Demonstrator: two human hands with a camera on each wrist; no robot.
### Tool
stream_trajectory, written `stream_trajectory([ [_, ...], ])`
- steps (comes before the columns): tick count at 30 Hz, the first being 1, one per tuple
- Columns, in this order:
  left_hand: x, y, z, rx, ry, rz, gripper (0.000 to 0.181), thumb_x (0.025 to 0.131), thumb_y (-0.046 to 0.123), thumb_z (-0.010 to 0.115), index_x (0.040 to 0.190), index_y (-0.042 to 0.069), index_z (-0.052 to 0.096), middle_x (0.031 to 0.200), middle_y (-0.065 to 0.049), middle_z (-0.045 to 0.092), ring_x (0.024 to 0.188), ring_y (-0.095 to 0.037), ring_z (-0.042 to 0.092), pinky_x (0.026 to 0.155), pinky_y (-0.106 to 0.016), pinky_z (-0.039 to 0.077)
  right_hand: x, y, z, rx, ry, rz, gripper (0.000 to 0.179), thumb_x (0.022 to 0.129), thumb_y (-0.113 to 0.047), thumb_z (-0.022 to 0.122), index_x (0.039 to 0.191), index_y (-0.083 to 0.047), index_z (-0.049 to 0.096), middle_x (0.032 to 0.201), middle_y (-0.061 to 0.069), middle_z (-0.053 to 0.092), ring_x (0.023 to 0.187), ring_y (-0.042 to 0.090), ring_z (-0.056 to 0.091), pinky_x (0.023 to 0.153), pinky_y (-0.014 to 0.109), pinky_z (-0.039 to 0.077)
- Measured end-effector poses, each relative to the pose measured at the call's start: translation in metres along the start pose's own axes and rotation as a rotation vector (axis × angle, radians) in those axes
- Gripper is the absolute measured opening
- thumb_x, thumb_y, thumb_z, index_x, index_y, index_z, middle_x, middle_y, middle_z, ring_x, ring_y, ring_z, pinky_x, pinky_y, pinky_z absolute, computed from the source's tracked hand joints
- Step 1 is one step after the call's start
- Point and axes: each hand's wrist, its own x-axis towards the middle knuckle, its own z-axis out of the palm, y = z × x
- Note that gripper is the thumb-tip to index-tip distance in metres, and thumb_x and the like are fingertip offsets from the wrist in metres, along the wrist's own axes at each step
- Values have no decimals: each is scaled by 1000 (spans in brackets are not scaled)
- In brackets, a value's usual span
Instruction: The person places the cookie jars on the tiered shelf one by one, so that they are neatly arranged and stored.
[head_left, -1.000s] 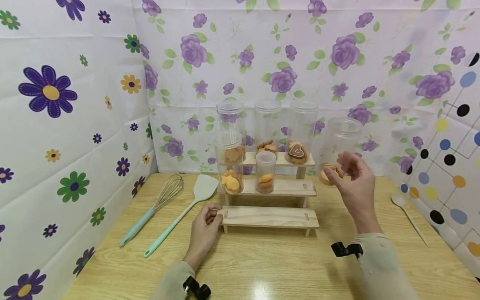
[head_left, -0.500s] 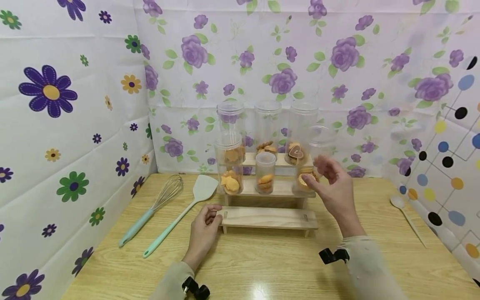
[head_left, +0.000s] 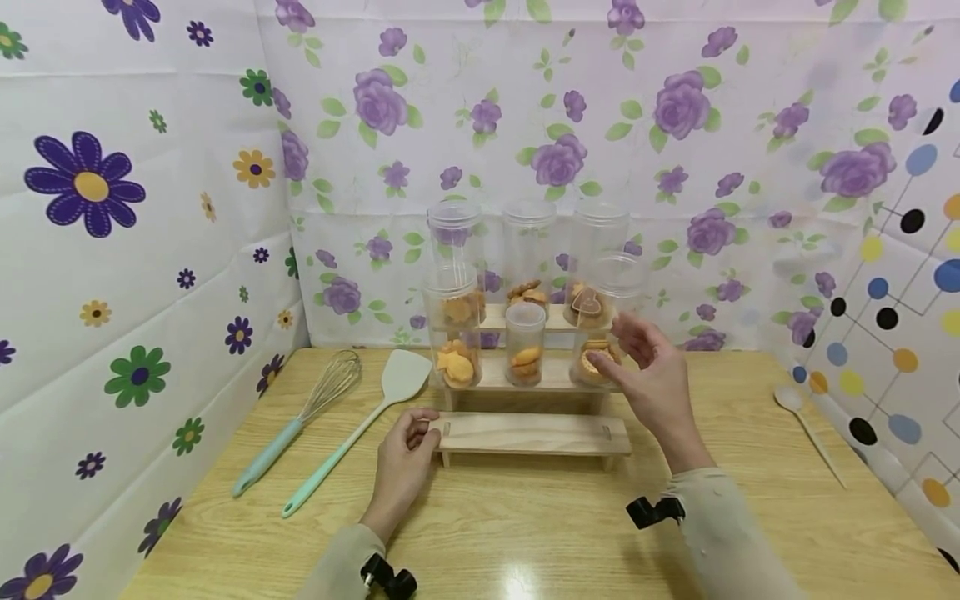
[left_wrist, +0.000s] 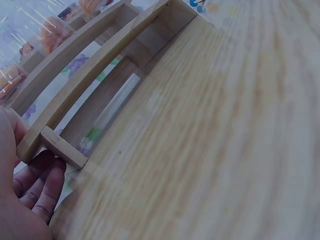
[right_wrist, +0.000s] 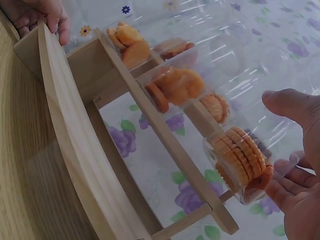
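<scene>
A three-step wooden display stand faces me on the table. My left hand pinches the left end of its lowest step, fingers curled under the board in the left wrist view. My right hand holds a clear jar of round sandwich cookies between thumb and fingers, at the right end of the middle step. The jar is upright, its base right at the board. A shorter cookie jar and a tall cookie jar stand farther left on that step. Behind, three tall cookie jars line the top step.
A whisk and a pale green spatula lie left of the stand. A white spoon lies at the far right. Flowered cloth hangs behind, and patterned cloth closes both sides.
My right hand has carried the cookie jar leftward and down from beside the stand to the right end of the middle step. The left hand keeps its hold on the lowest step.
</scene>
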Motion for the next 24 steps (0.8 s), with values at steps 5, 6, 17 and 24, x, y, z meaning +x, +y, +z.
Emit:
stream_trajectory([
  [5, -1, 0, -1, -10, -6, 1, 22, 108, 11, 68, 129, 18, 75, 110, -6, 79, 98, -16, 70, 83, -22, 54, -2, 5, 5, -26, 3, 16, 76, 94, -19, 93, 157, 3, 56, 149, 22, 66, 141, 36, 63, 115, 21, 48],
  [6, -1, 1, -1, -16, -7, 4, 22, 108, 11, 69, 129, 17, 75, 110, -6, 79, 97, -16, 70, 83, -22, 53, -2, 6, 6, -38, 3, 18, 77, 94, -21, 93, 157, 3, 55, 149, 22, 66, 142, 36, 63, 115, 22, 48],
  [17, 0, 0, 1, 1, -1, 15, 23, 107, 11, 69, 129, 16, 75, 107, -5, 79, 94, -15, 70, 81, -22, 54, -5, 10, 10, -141, -12, 44, 84, 96, -35, 91, 163, -3, 52, 148, 18, 64, 141, 36, 61, 121, 39, 47],
  [24, 1, -1, 0, 13, 2, 12, 23, 108, 11, 68, 130, 16, 74, 108, -4, 79, 95, -15, 71, 82, -23, 55, -4, 9, 10, -167, -38, 61, 87, 97, -39, 89, 166, -5, 49, 148, 18, 61, 144, 36, 59, 121, 43, 47],
])
